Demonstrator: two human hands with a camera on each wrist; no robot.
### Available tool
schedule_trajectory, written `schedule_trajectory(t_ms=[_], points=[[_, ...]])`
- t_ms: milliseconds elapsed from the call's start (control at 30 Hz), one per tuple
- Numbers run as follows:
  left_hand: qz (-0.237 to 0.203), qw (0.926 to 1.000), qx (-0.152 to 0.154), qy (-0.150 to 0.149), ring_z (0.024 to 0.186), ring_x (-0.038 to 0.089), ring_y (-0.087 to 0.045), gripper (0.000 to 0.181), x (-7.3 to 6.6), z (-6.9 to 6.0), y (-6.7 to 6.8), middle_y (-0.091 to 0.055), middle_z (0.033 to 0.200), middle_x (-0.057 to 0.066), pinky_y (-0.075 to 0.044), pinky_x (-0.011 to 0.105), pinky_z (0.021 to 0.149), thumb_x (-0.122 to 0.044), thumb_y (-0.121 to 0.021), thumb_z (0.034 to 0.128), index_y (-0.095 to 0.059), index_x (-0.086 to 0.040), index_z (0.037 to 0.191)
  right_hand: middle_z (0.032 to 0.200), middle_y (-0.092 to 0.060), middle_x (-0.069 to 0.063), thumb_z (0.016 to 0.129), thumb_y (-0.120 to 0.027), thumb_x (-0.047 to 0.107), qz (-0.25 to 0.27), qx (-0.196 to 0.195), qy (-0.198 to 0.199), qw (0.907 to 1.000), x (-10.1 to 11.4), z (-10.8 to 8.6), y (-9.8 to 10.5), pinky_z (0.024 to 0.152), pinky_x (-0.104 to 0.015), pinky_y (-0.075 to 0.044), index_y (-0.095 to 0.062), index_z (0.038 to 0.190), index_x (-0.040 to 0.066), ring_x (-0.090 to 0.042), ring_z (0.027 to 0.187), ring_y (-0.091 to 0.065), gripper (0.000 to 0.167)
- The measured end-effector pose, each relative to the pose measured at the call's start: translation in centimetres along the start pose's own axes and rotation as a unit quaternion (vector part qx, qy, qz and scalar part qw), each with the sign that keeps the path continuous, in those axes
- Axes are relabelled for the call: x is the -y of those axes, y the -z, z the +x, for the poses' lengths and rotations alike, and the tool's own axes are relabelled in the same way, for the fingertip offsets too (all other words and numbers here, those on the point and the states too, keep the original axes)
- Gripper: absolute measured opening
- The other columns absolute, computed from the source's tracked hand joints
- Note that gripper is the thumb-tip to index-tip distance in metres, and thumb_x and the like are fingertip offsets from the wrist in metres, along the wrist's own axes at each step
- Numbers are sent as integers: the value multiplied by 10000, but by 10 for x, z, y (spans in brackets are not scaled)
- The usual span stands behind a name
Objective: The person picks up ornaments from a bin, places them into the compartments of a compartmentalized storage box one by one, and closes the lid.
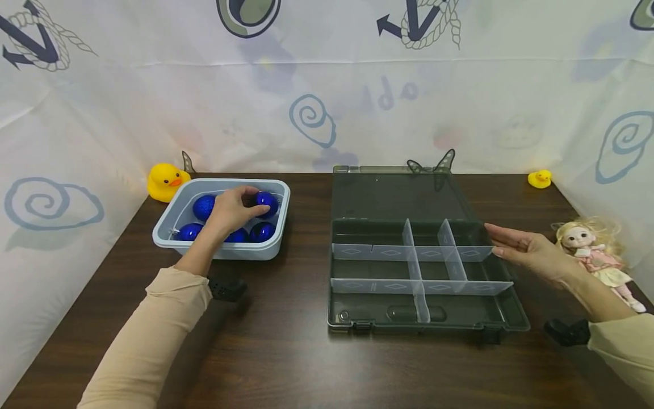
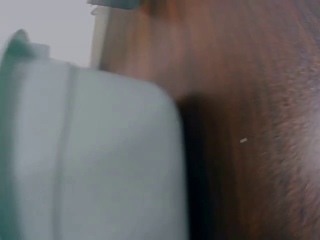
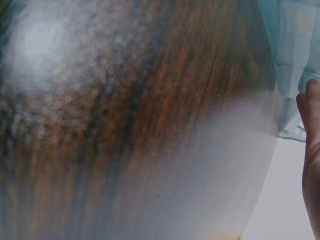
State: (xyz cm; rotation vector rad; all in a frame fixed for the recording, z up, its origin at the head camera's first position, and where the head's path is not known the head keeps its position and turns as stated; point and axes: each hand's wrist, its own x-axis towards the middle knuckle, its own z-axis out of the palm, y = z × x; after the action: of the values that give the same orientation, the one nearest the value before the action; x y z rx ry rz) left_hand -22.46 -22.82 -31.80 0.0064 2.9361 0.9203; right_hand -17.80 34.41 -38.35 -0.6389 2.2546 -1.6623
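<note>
A light blue tub holds several blue balls, some shiny, one glittery. Over the tub, the left hand has its thumb and fingers round a shiny blue ball at the tub's right side. An open grey see-through case with clear dividers lies to the right, its compartments bare. The right hand touches the case's right edge with its fingers extended. In the right wrist view that hand shows at the edge beside the case. The left wrist view shows the tub's wall but no fingers.
A large yellow duck is behind the tub's left corner, and a small duck stands at the back right. A doll lies by the right forearm. The case's lid leans back behind its compartments, near the patterned curtain.
</note>
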Motion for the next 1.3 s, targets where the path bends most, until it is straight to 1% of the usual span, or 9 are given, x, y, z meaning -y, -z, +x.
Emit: schedule_trajectory(t_ms=[167, 267, 367, 467, 600, 767, 867, 1100, 1300], points=[[-732, 9972, -149, -47, 1211, 363, -500, 606, -11, -6, 15, -505, 1337, 223, -417, 465, 1011, -343, -645, 889, -443, -29, 1367, 1315, -486, 267, 936, -465, -91, 111, 35, 67, 9999, 1, -2, 4, 844, -96, -465, -339, 1447, 32, 105, 1146, -494, 541], [-1127, 9931, -252, -218, 1227, 347, -491, 586, -23, -9, 20, -493, 1359, 193, -410, 464, 1017, -327, -645, 890, -449, -46, 1366, 1318, -484, 266, 935, -464, -93, 52, 23, 96, 9999, 2, -2, 6, 843, -95, -464, -341, 1446, 32, 107, 1147, -492, 541], [-1464, 9877, -250, -488, 1233, 316, -496, 559, -39, -10, 17, -499, 1364, 153, -411, 458, 1021, -307, -652, 888, -464, -74, 1360, 1313, -480, 276, 938, -473, -75, -140, -31, 68, 9999, 4, -2, 6, 838, -93, -464, -333, 1445, 14, 119, 1144, -486, 534], [-1876, 9785, -56, -852, 1229, 295, -510, 549, -61, -11, 8, -511, 1356, 141, -428, 440, 1008, -274, -664, 883, -471, -70, 1355, 1299, -472, 298, 946, -489, -36, -373, -81, -43, 9993, 7, -3, 7, 833, -89, -463, -314, 1443, -16, 139, 1136, -477, 527], [-2413, 9608, 419, -1298, 1182, 271, -554, 508, -96, -12, -12, -551, 1309, 143, -462, 401, 977, -219, -673, 880, -500, -47, 1325, 1279, -461, 324, 955, -503, 13, -576, -136, -205, 9980, 9, -3, 7, 831, -85, -461, -292, 1437, -48, 160, 1125, -469, 530], [-2825, 9416, 1123, -1449, 1131, 224, -589, 464, -143, -10, -46, -598, 1252, 115, -488, 357, 941, -208, -687, 869, -538, -68, 1286, 1280, -467, 318, 953, -504, 7, -516, -143, -182, 9984, 8, -3, 7, 830, -89, -464, -303, 1439, -33, 156, 1129, -466, 528], [-2875, 9345, 1460, -1509, 1122, 206, -595, 451, -170, -5, -68, -609, 1238, 96, -490, 340, 933, -215, -691, 866, -553, -80, 1274, 1293, -475, 300, 946, -494, -28, -335, -115, -75, 9993, 7, -3, 6, 835, -96, -468, -311, 1440, -27, 137, 1138, -476, 526], [-2657, 9315, 1948, -1540, 1144, 204, -586, 473, -213, 1, -116, -596, 1262, 98, -485, 294, 940, -205, -692, 864, -539, -72, 1292, 1281, -478, 299, 945, -501, -23, -269, -168, -145, 9994, 6, 0, 1, 838, -95, -466, -293, 1426, -75, 130, 1126, -490, 527], [-2425, 9360, 1891, -1715, 1124, 203, -598, 479, -235, 0, -147, -611, 1247, 100, -507, 239, 875, -196, -711, 848, -552, -57, 1278, 1245, -475, 305, 953, -526, 50, -462, -282, -511, 9972, 8, 2, -3, 830, -94, -465, -276, 1411, -112, 148, 1098, -489, 547]])
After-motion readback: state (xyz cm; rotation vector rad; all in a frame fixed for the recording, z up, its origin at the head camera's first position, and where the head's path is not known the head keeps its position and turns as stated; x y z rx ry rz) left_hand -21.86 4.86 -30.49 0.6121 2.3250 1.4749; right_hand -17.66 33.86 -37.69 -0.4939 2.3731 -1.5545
